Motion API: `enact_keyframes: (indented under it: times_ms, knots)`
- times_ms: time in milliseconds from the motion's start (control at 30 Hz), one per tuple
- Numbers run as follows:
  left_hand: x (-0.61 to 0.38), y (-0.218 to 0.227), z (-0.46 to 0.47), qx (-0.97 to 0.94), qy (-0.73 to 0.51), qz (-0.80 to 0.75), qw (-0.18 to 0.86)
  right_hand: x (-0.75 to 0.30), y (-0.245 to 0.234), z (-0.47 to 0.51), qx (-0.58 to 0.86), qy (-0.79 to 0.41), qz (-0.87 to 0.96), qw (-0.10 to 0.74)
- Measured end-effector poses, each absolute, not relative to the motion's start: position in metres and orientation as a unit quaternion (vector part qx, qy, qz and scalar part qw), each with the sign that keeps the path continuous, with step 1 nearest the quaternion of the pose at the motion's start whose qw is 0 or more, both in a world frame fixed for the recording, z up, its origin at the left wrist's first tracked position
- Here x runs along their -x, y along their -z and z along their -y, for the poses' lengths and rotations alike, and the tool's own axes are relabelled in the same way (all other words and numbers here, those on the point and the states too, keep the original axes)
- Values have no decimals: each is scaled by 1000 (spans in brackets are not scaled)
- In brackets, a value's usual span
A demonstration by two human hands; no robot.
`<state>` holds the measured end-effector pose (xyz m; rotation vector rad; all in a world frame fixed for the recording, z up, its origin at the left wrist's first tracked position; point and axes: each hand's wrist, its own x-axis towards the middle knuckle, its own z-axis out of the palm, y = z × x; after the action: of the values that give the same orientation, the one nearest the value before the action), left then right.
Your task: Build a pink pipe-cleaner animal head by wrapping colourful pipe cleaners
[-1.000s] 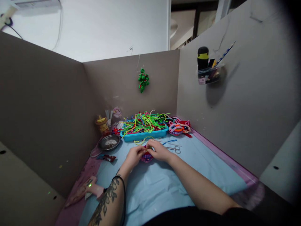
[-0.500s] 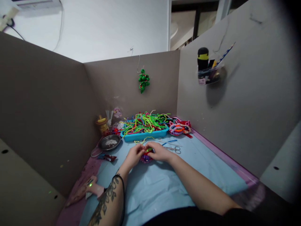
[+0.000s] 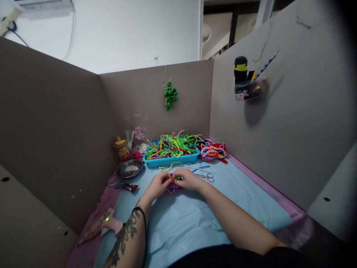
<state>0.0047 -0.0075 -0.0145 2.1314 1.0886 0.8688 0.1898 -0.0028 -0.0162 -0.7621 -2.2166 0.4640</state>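
Note:
A small fuzzy pipe-cleaner piece point(image 3: 173, 188) in purple, red and yellow-green sits between my hands, just in front of the blue tray. My left hand point(image 3: 161, 183) is closed on its left side, thumb and fingers pinched together. On the other side my right hand point(image 3: 187, 179) pinches at its top, near a yellow-green part. My fingers hide much of the piece. A pair of scissors point(image 3: 208, 177) lies to the right of my right hand. Behind my hands, a loose yellow pipe cleaner point(image 3: 166, 168) rests on the blue cloth.
The blue tray point(image 3: 170, 161) is heaped with colourful pipe cleaners point(image 3: 175, 145). Finished fuzzy figures point(image 3: 209, 152) lie to its right. At left are a metal dish point(image 3: 129, 169) with white bits, a yellow-lidded jar point(image 3: 122, 149) and a pink glue gun point(image 3: 111, 223). Grey panels enclose the table.
My fingers have shifted slightly over the piece, and its red and yellow-green parts show differently between them. Both hands stay in nearly the same place.

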Motion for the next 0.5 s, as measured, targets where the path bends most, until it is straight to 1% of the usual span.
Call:
enact_keyframes:
  times_ms: [133,300,500]
  knots:
    - [0,10,8,-811,-290,-408,302,-190,17,2,293,-167,872,354]
    - [4,3,10,-835,-255,-402,276,-189,17,3,286,-160,881,342]
    - [-1,0,15,-844,-260,-397,248,-187,16,1,288,-158,877,352]
